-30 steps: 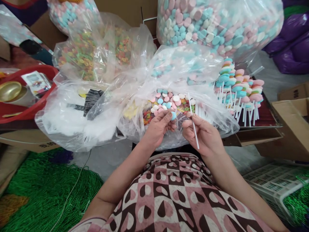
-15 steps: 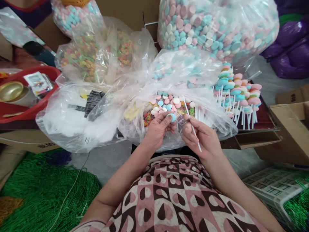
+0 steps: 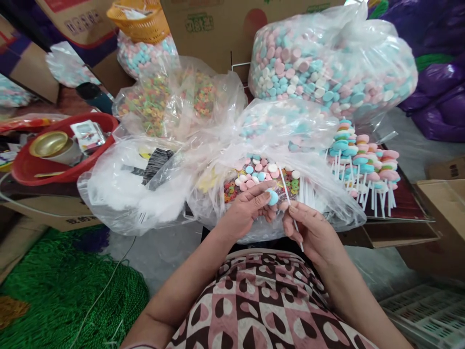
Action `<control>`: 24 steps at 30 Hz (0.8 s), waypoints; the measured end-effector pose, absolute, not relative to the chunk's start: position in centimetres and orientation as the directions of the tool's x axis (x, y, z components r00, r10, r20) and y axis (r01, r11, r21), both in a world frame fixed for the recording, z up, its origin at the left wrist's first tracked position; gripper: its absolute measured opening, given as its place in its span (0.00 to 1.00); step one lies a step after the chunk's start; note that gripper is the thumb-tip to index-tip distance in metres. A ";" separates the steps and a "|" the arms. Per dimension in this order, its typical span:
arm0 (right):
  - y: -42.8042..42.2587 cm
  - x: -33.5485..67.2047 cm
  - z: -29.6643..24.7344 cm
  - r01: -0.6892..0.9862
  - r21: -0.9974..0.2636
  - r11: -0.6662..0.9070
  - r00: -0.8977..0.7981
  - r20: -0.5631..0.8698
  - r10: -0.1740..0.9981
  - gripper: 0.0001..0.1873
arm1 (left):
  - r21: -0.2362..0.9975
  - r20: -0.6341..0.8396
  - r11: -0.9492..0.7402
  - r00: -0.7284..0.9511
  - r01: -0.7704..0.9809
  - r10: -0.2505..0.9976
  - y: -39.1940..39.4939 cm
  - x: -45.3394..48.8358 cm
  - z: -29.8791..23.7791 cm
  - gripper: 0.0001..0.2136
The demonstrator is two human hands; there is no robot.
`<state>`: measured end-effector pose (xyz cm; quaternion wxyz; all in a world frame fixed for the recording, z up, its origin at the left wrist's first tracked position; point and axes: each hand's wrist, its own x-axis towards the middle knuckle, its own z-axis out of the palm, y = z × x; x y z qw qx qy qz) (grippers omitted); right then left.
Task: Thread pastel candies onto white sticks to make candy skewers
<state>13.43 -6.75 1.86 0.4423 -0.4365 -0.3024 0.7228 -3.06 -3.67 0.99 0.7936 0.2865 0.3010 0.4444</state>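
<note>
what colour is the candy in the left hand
Light blue: the candy in the left hand shows best in the current head view.

Camera, one: worn on the head. Station: above and behind the grip, over the person's patterned shirt. Aim: forward and steeply down. Range: near, with the left hand and right hand close to mid-frame. Field: wide, taking in a cardboard box beyond the grip, a red basin well to its left, purple sacks far to its right, and grey floor lower, on the near left.
</note>
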 end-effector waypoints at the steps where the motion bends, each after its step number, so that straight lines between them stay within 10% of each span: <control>1: -6.7 13.7 1.9 -0.331 -0.841 -0.428 -0.225 -0.370 0.902 0.13 | 0.724 -0.228 0.456 0.443 -0.518 0.867 -3.7 -3.2 1.0 0.23; 8: -6.9 14.4 1.6 -0.060 -0.875 -0.480 -0.286 -0.446 0.848 0.16 | 0.740 -0.221 0.503 0.544 -0.447 0.809 -3.5 -3.5 0.7 0.17; 18: -8.0 16.1 2.1 -0.500 -0.813 -0.298 -0.188 -0.234 0.954 0.11 | 0.494 -0.321 0.618 0.532 -0.612 0.784 -2.9 -3.8 1.2 0.09; 24: -7.6 14.4 2.0 -0.412 -0.900 -0.143 -0.022 -0.147 0.989 0.07 | 0.510 -0.300 0.605 0.533 -0.612 0.791 -3.3 -2.9 1.0 0.12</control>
